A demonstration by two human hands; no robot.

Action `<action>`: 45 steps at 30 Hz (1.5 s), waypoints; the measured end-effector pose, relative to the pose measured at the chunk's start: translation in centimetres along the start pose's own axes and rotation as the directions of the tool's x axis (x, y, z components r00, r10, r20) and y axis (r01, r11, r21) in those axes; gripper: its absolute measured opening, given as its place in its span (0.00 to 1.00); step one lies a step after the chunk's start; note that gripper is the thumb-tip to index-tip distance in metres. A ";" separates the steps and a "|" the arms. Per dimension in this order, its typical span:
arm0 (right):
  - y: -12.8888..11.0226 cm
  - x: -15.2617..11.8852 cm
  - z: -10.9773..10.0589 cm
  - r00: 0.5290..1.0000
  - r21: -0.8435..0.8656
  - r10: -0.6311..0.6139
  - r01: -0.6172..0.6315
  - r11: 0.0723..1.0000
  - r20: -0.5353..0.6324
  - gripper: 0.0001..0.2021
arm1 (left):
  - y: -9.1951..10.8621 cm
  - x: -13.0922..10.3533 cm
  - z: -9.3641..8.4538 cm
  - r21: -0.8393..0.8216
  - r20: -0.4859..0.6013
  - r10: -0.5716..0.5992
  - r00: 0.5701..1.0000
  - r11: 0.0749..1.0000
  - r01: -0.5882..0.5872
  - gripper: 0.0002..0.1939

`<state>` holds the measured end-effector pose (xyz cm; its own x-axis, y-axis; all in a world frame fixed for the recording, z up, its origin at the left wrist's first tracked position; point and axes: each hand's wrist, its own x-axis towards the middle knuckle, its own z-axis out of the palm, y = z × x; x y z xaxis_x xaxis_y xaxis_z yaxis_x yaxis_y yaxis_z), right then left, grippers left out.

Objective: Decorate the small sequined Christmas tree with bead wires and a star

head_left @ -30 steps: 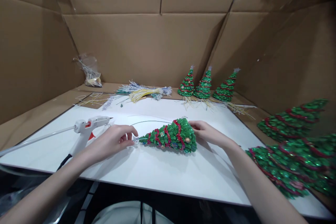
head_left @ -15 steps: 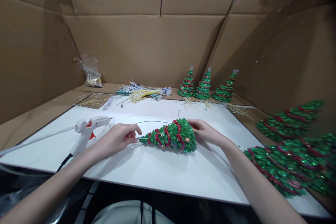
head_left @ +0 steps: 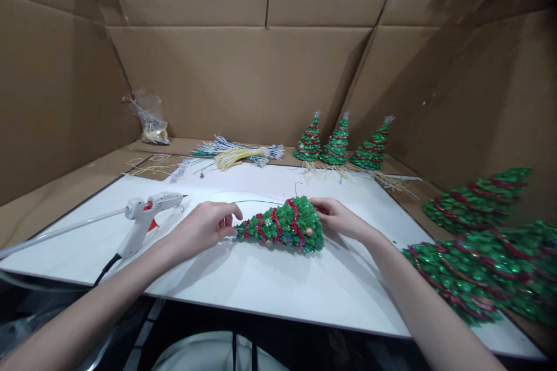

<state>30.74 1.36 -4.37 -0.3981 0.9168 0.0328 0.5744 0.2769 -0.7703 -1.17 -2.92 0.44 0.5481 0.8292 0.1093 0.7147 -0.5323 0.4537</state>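
A small green Christmas tree (head_left: pixel 282 226) with red garland and small ornaments lies on its side on the white board, its narrow tip to the left. My left hand (head_left: pixel 215 225) is at that tip, thumb and curled fingers closed around its end; exactly what lies between the fingertips is hidden. At the wide base, my right hand (head_left: pixel 337 217) grips the tree from behind, with some fingers out of sight. Thin wires (head_left: pixel 331 243) stick out from the base below the right hand. A dark thin wire (head_left: pixel 252 202) lies behind the tree.
A white glue gun (head_left: pixel 141 220) with a glue stick and cord stands at left. Bundled wires (head_left: pixel 243 156) and a plastic bag (head_left: pixel 152 122) are at the back. Several other trees (head_left: pixel 311 139) stand or lie along the back right and right side (head_left: pixel 461 278). Cardboard walls (head_left: pixel 191 81) enclose the board.
My left hand has moved slightly right, closing onto the tip of the tree. Wires now show more plainly below the base. My right hand stays nearly still.
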 end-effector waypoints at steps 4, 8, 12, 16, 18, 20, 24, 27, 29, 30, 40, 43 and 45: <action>-0.4 0.0 0.0 1.000 -0.003 -0.002 0.002 1.000 -0.003 0.16 | -1.0 -1.1 -0.3 -0.013 0.006 -0.024 1.000 1.000 0.024 0.07; -0.8 -0.1 0.1 1.000 -0.003 -0.006 0.006 1.000 0.005 0.16 | -1.9 -1.4 -0.5 -0.038 -0.026 -0.015 1.000 0.999 0.014 0.07; -0.7 0.0 0.2 1.000 0.008 -0.017 0.017 1.000 0.015 0.16 | -1.0 -0.6 -0.5 -0.056 -0.019 -0.010 1.000 0.998 0.009 0.07; -0.5 0.1 0.3 1.000 -0.001 -0.007 0.007 1.000 0.014 0.16 | 0.4 0.3 0.0 -0.045 -0.022 0.010 1.000 0.999 -0.011 0.08; -0.5 0.1 0.2 1.000 -0.004 -0.009 0.009 1.000 0.010 0.16 | 0.6 0.5 0.2 -0.023 -0.048 0.043 0.998 0.999 -0.044 0.09; -0.6 0.0 0.2 1.000 -0.005 -0.007 0.007 1.000 0.010 0.16 | 0.6 0.5 0.4 0.001 -0.062 0.064 0.996 0.998 -0.064 0.09; -1.1 -0.3 -0.2 0.999 -0.051 0.021 -0.019 0.998 0.030 0.16 | 0.2 0.1 0.3 -0.016 -0.035 0.043 0.998 0.999 -0.044 0.09; -1.5 -0.7 -0.6 0.995 -0.081 0.026 -0.019 0.997 0.091 0.18 | 0.1 -0.3 0.0 -0.037 -0.016 0.014 1.000 0.999 -0.015 0.08; -1.7 -0.9 -1.0 0.991 -0.084 0.033 -0.022 0.996 0.126 0.18 | -0.1 -0.6 -0.1 -0.039 -0.016 0.010 1.000 0.999 -0.011 0.08; -1.8 -1.0 -1.1 0.990 -0.084 0.040 -0.029 0.996 0.135 0.18 | -0.2 -0.7 -0.1 -0.037 -0.018 0.011 1.000 0.999 -0.012 0.08; -2.5 -1.5 -1.1 0.950 -0.027 0.040 -0.034 0.999 0.308 0.14 | -0.8 -0.9 0.1 -0.044 -0.022 0.024 0.999 0.999 -0.025 0.07; -2.3 -1.4 -1.1 0.945 -0.014 0.037 -0.035 0.999 0.326 0.14 | -0.9 -1.0 0.1 -0.044 -0.018 0.026 0.999 0.999 -0.027 0.07; -2.1 -1.4 -1.2 0.942 -0.027 0.049 -0.043 0.999 0.333 0.14 | -1.0 -1.1 0.1 -0.055 -0.016 0.020 1.000 0.998 -0.020 0.07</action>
<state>30.99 -0.12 -2.03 -0.5846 0.7812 -0.2190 0.6098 0.2450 -0.7537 -2.41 -3.29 -0.19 0.5552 0.8211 0.1320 0.6783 -0.5389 0.4995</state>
